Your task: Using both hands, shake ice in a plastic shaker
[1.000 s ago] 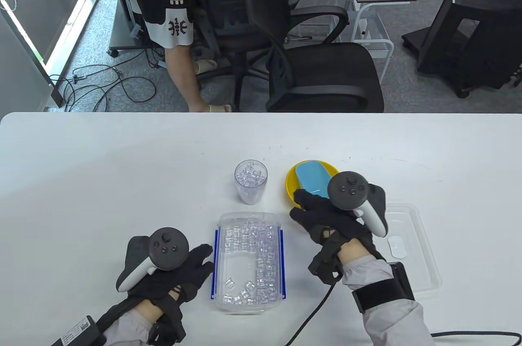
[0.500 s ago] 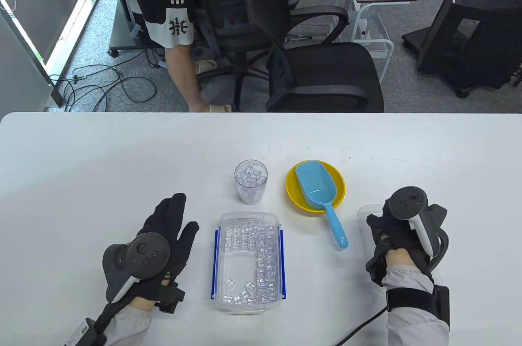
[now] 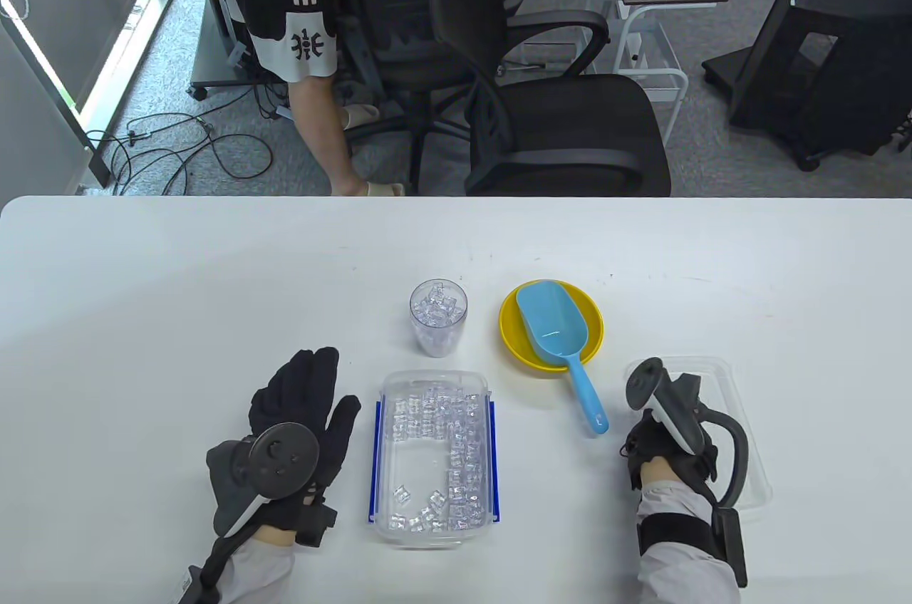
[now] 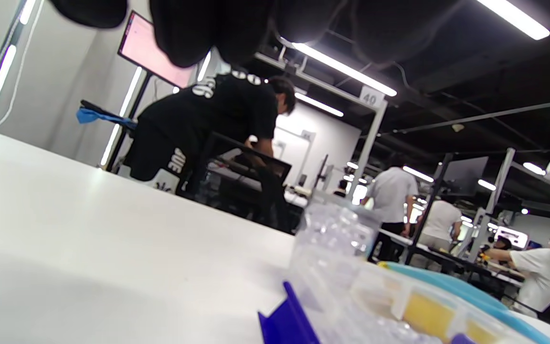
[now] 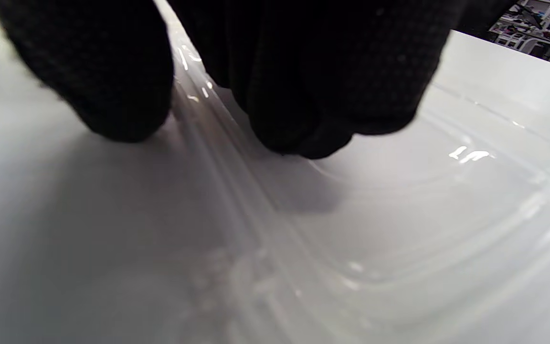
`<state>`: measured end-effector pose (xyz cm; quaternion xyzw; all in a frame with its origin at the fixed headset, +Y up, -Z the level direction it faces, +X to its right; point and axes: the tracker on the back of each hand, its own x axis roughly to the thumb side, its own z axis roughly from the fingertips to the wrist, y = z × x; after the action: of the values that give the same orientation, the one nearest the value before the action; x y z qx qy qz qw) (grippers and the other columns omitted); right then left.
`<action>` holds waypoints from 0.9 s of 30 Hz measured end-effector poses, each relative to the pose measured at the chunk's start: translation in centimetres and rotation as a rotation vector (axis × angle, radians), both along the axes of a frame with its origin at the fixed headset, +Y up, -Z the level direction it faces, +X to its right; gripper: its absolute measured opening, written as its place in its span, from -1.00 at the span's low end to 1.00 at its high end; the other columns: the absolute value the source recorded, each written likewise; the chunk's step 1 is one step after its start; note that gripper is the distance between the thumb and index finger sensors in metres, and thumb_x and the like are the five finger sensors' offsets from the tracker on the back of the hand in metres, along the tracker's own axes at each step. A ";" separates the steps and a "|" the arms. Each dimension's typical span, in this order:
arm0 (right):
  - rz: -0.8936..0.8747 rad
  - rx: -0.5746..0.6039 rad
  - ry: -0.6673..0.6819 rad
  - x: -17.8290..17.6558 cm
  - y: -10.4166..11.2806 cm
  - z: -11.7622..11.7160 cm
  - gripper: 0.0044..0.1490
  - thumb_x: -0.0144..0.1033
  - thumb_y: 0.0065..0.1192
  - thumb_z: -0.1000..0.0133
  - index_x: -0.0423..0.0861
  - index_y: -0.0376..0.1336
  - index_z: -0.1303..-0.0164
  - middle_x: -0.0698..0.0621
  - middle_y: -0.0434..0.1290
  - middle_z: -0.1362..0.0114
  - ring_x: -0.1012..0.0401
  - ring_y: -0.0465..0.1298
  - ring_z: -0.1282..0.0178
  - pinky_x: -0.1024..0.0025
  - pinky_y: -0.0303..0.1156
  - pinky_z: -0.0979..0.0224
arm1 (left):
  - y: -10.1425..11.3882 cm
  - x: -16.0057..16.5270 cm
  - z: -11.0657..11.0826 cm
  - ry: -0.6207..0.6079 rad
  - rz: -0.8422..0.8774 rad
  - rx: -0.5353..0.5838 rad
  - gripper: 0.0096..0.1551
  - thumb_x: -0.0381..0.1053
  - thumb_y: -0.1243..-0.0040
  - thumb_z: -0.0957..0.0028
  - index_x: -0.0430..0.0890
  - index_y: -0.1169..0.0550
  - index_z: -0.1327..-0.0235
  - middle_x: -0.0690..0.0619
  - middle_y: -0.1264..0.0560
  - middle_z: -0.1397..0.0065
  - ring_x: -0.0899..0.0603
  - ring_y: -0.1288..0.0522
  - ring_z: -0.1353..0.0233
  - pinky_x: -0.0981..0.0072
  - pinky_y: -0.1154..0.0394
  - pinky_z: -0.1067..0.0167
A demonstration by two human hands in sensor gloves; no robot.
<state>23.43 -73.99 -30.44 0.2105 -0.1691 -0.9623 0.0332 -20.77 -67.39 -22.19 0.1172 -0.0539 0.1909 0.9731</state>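
Left hand (image 3: pixel 299 419): flat, palm down, fingers straight and spread.
Right hand (image 3: pixel 659 436): turned on edge, fingertips (image 5: pixel 299 134) pressed downward, thumb apart.

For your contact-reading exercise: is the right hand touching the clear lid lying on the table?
Touching. In the right wrist view the right hand's fingertips press on the clear lid at its rim, thumb outside the edge, with no gap visible.

I see a white surface (image 3: pixel 178 290), black gloves on both hands, a clear shaker (image 3: pixel 438 317) of clear ice, a sky-blue scoop (image 3: pixel 559 340) in a yellow bowl (image 3: pixel 593 319), and a clear box (image 3: pixel 433 454) with dark blue clips. Under my black fingers (image 5: pixel 299 95) lies what seems a clear lid (image 5: pixel 399 229); it's blurred.
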 end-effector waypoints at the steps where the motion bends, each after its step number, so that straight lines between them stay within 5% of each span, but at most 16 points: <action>1: 0.002 0.011 0.018 -0.2 0.0 0.0 -0.32 -0.23 0.61 0.04 -0.30 0.39 -0.20 -0.32 0.55 -0.10 -0.01 0.70 0.12 0.20 0.69 0.12 | -0.1 -0.1 0.1 0.000 -0.002 -0.006 -0.21 0.22 -0.07 -0.32 -0.10 -0.24 -0.73 -0.32 -0.27 -0.67 -0.44 -0.30 -0.58 -0.54 -0.24 -0.38; 7: 0.080 0.107 0.004 -0.5 0.9 0.8 -0.36 -0.20 0.64 0.05 -0.30 0.43 -0.10 -0.28 0.61 0.01 0.06 0.71 0.24 0.25 0.67 0.21 | -0.7 -0.2 0.2 -0.035 0.074 -0.054 -0.24 0.20 -0.07 -0.32 -0.11 -0.28 -0.71 -0.32 -0.32 -0.63 -0.43 -0.35 -0.54 -0.52 -0.27 -0.37; 12: 0.045 0.314 -0.034 0.8 8.0 2.0 -0.40 -0.25 0.59 0.00 -0.30 0.42 -0.14 -0.28 0.61 0.00 0.04 0.69 0.24 0.23 0.64 0.19 | -1.0 0.5 0.2 -0.091 0.105 -0.092 -0.26 0.17 -0.07 -0.32 -0.10 -0.28 -0.71 -0.31 -0.32 -0.64 -0.43 -0.34 -0.55 -0.50 -0.28 -0.37; 20: -0.328 0.743 0.035 1.0 15.8 7.2 -0.39 -0.28 0.50 -0.04 -0.35 0.38 -0.18 -0.29 0.60 -0.02 0.04 0.69 0.24 0.25 0.65 0.21 | -1.3 1.0 0.1 -0.147 0.177 -0.157 -0.29 0.10 -0.07 -0.33 -0.11 -0.28 -0.70 -0.31 -0.33 -0.63 -0.43 -0.36 -0.54 -0.39 -0.37 -0.37; 27: -0.836 0.797 0.121 -0.7 16.8 9.6 -0.34 -0.33 0.44 -0.07 -0.40 0.30 -0.27 -0.31 0.59 -0.04 0.04 0.69 0.24 0.27 0.65 0.22 | -2.1 1.2 -0.2 -0.166 0.214 -0.230 -0.34 0.02 -0.09 -0.32 -0.14 -0.32 -0.67 -0.31 -0.40 -0.58 -0.40 -0.45 -0.49 -0.28 -0.47 -0.32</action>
<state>22.76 -57.19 -20.87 0.0667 0.1398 -0.8933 -0.4220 -19.57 -69.47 -22.38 -0.0059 -0.0994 0.3073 0.9464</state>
